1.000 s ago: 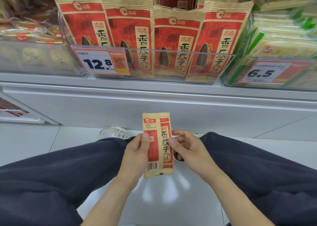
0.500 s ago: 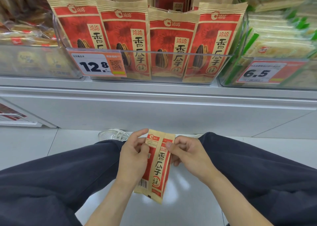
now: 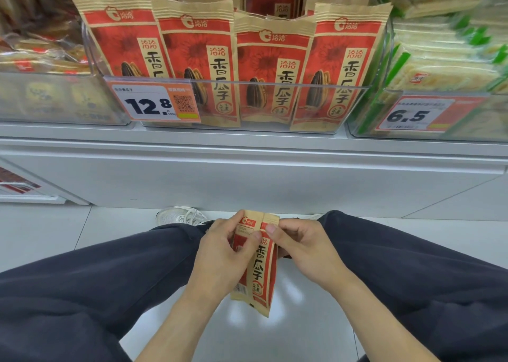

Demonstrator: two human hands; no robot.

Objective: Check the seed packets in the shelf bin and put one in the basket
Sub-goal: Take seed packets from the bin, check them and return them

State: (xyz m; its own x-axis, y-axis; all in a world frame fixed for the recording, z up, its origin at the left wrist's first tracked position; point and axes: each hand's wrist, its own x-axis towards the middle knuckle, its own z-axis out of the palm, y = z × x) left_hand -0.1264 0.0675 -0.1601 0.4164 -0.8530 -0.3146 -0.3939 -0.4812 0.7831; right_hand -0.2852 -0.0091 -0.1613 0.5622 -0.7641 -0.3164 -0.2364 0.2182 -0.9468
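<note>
Dark navy trousers (image 3: 82, 293) cover both legs. The forearms are bare, with no sleeves in view. 1 pale mesh sneaker (image 3: 178, 216) with white laces shows past the left knee.

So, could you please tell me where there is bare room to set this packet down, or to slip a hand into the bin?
Bare floor lies left of the shoe, and more between the knees below the held packet. The clear bin is crowded: four packets fill its front row edge to edge, so a hand enters only from above.
</note>
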